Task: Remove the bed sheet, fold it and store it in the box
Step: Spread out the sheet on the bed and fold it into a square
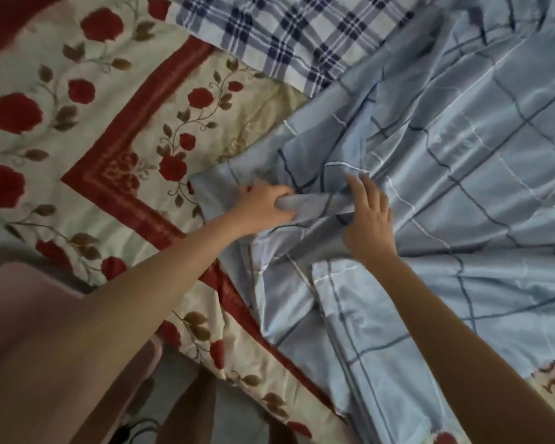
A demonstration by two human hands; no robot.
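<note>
Here, bed sheet (462, 193), bunched in left fingers (274, 191)

The bed sheet (462, 187) lies on the right over the bedspread (109, 129), which spreads left; another cloth (285, 36) lies behind both.

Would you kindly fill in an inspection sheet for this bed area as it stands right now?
Surface: bed under a floral cover, red roses on cream with a red border.
Job's things: light blue checked sheet, bunched and creased on the right of the bed, not yet folded; no box clearly seen.
Clutter: dark blue plaid cloth at the far edge, beside the sheet.
Grippers: left hand grips a rolled fold of the sheet; right hand lies on the sheet next to it, fingers spread.
Cables: nothing seen.
Surroundings: pink object at lower left beside the bed, too blurred to identify; grey floor below.
</note>
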